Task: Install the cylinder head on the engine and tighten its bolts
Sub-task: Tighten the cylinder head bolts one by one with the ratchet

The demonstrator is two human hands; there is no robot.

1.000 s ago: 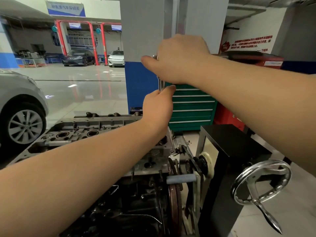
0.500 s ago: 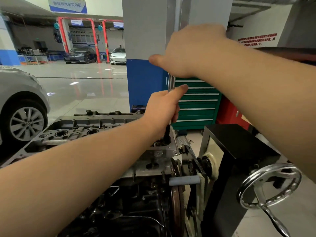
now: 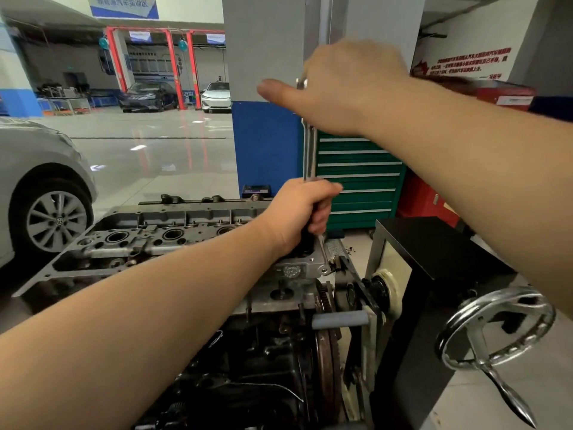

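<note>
Glossy pale workshop flooring (image 3: 148, 156) stretches away at the left toward red lift posts (image 3: 173, 69) and two parked cars (image 3: 173, 96), leaving wide open room on that side, while the right is crowded: a grey-and-blue pillar (image 3: 266, 88), a green drawer cabinet (image 3: 359, 181) and a red tool chest (image 3: 434, 200) stand just behind the work. A silver car (image 3: 40, 187) sits close at the left edge, its wheel near the engine's far end. At centre, the cylinder head (image 3: 148, 243) lies on top of the dark engine block (image 3: 248, 367), its grey cast upper face open to view with round bores and oily recesses; the block hangs in a black engine stand (image 3: 434, 274) whose chrome handwheel (image 3: 496, 330) juts out at the lower right, near the frame's edge. A person works at the head's right-hand end with a long upright metal tool (image 3: 310, 150). The left hand (image 3: 297, 215) grips the tool's lower shaft, fingers curled round it just above the head. The right hand (image 3: 347, 85) wraps the tool's top, thumb stretched out to the left, blurred. What the tool's tip meets is hidden behind the left hand. Both bare forearms cross the foreground.
</note>
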